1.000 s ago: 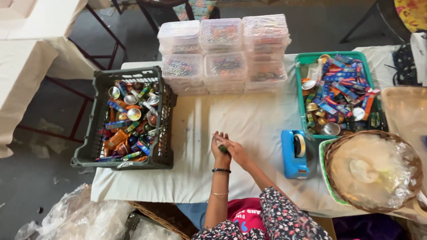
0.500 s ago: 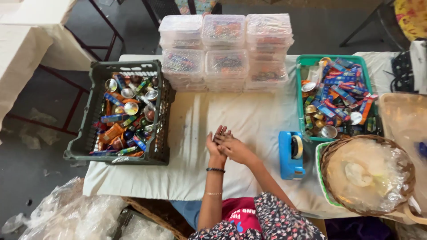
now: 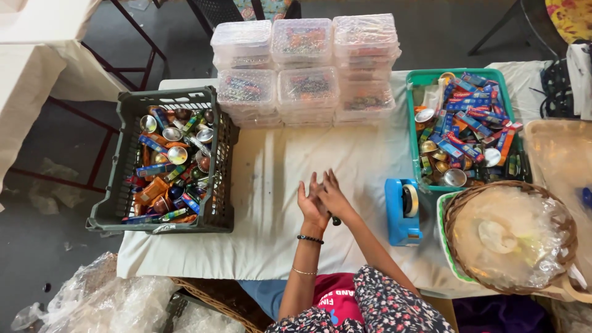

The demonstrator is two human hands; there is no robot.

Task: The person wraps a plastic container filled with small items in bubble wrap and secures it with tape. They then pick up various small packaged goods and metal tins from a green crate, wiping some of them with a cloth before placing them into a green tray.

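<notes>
Left hand (image 3: 310, 203) and right hand (image 3: 333, 196) pressing together over white cloth (image 3: 271, 185), fingers outstretched, palms facing each other. Small dark object (image 3: 336, 220) peeking out below right hand; cannot tell what it is or which hand is gripping it. Grey crate (image 3: 123, 154) of packets sitting left, blue tape dispenser (image 3: 402, 213) lying right, clear boxes (image 3: 305, 68) stacking up behind.

Over the white-covered counter (image 3: 271, 185), the left hand (image 3: 310, 205) and right hand (image 3: 335, 196) press together around a small dark object (image 3: 336, 220), between a grey crate (image 3: 132, 129) and a blue tape dispenser (image 3: 402, 211).
</notes>
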